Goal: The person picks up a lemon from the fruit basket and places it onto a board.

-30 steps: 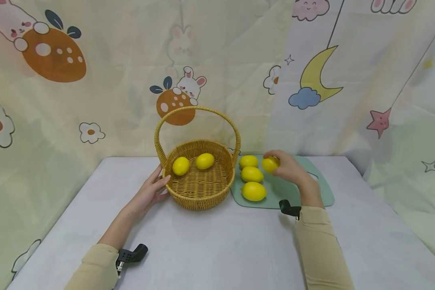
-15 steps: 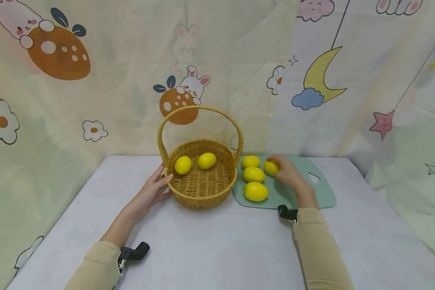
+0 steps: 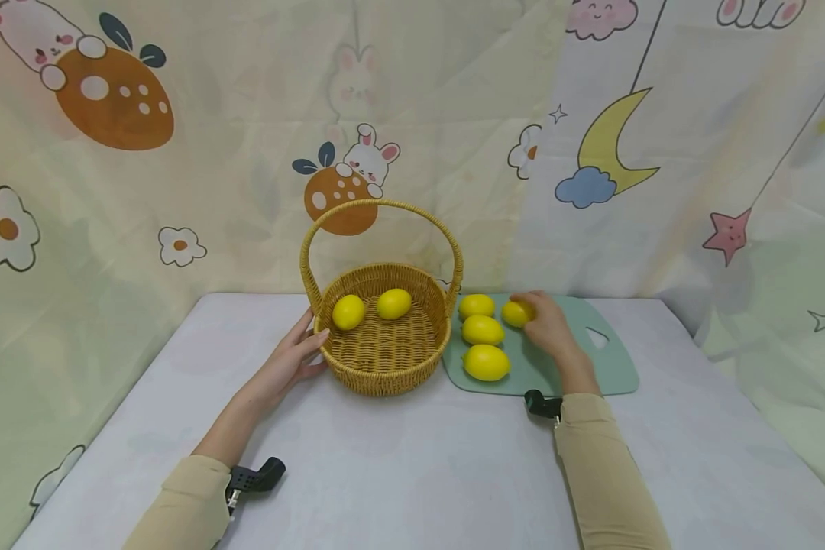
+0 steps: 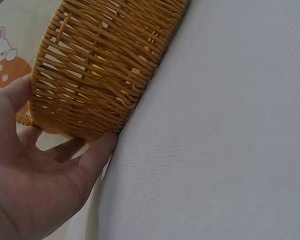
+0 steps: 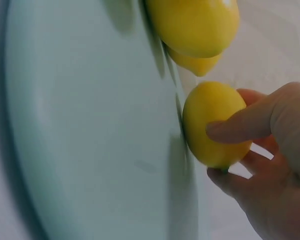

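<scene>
My left hand (image 3: 293,357) holds the left side of a round wicker basket (image 3: 385,374) with a tall arched handle. In the left wrist view, the thumb (image 4: 20,90) is at the rim and the other fingers lie along the woven wall down to its base. Two lemons (image 3: 348,312) sit inside the basket. My right hand (image 3: 550,325) grips another lemon (image 5: 215,120) between thumb and fingers, right at the surface of a green cutting board (image 3: 543,367). Left of that lemon, three more lemons (image 3: 486,363) form a column on the board.
A white-covered table (image 3: 406,473) carries the basket and board. Behind it hangs a pale curtain (image 3: 440,114) printed with rabbits, a moon and flowers. The board has a cut-out handle hole (image 3: 596,338) at its right. Black wrist cameras (image 3: 543,405) sit on both sleeves.
The right hand has lowered its lemon slightly onto the board, beside the column of lemons. The left hand stays at the basket. The head view has shifted a little.
</scene>
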The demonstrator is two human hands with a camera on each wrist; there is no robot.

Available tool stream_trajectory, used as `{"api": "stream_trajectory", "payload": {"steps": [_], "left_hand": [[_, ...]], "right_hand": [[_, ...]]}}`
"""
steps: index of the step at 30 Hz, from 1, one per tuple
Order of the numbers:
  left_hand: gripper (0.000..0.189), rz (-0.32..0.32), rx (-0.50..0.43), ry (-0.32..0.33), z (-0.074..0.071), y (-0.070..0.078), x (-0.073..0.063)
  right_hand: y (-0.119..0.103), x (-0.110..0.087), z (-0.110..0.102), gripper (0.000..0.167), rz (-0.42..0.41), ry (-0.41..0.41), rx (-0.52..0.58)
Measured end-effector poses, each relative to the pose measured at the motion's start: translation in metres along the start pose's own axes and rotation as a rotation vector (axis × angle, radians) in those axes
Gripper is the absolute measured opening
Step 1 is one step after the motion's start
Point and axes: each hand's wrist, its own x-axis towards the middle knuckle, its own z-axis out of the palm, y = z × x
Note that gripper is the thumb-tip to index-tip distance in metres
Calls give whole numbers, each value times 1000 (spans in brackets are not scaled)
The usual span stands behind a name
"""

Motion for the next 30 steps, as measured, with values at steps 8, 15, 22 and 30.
{"api": "stream_trajectory", "payload": {"steps": [8, 15, 22, 30], "left_hand": [[78, -8, 5, 10, 1, 1, 0], [77, -8, 5, 12, 1, 0, 0], [77, -15, 4, 19, 1, 1, 0], [76, -17, 0, 14, 1, 1, 1]], "right_hand": [[-2, 1, -1, 64, 15, -33, 33], [-4, 1, -4, 70, 102, -88, 81], [-9, 1, -10, 70, 102, -127, 63], [-15, -2, -17, 68, 76, -152, 43]]}}
